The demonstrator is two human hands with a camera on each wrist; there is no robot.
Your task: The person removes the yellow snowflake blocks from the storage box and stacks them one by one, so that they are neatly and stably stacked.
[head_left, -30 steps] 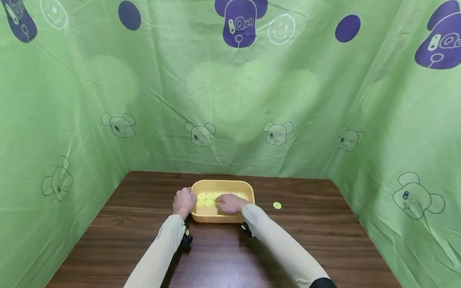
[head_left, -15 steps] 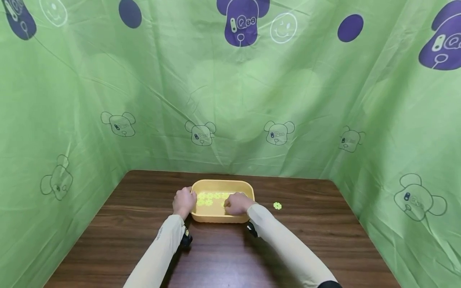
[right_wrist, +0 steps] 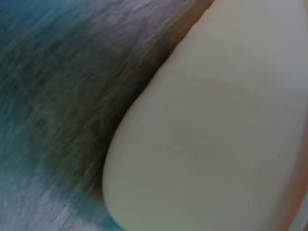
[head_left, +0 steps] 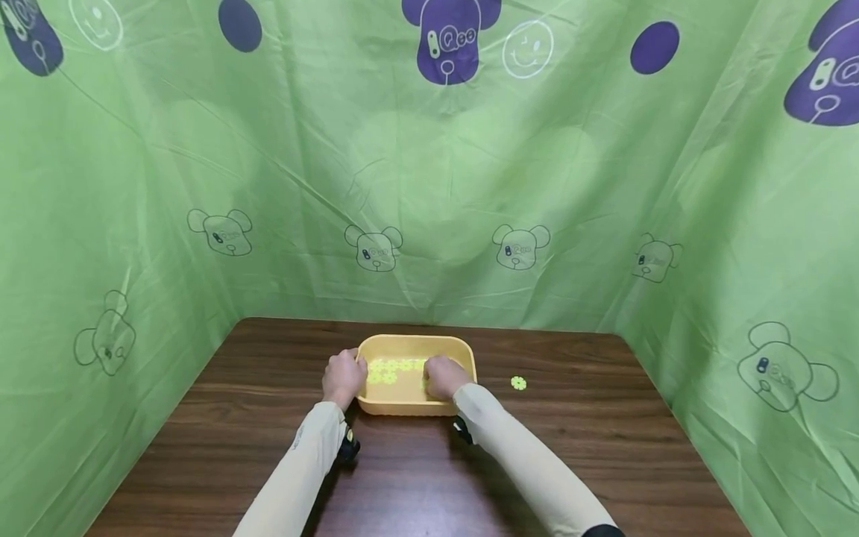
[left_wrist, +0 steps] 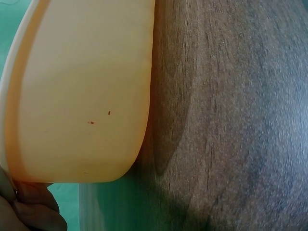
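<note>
2 hands at 1 yellow tray (head_left: pixel 416 409) — its long axis running left to right.
The left hand (head_left: pixel 344 379) has its fingers curled over the tray's left rim; the right hand (head_left: pixel 446 377) dips inside, its fingers mostly hidden, so I can't tell whether they pinch anything. Flower-shaped pieces (head_left: pixel 384 373) lie in the tray, left of those fingers; 1 loose flower (head_left: pixel 518 382) sits on the tabletop (head_left: pixel 590 432) beyond the right end — nearer the right hand.

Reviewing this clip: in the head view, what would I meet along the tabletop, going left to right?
Left-hand grip on the tray's rim → cluster of yellow flower-shaped pieces inside it → right-hand grip → lone flower-shaped piece on the table.
</note>
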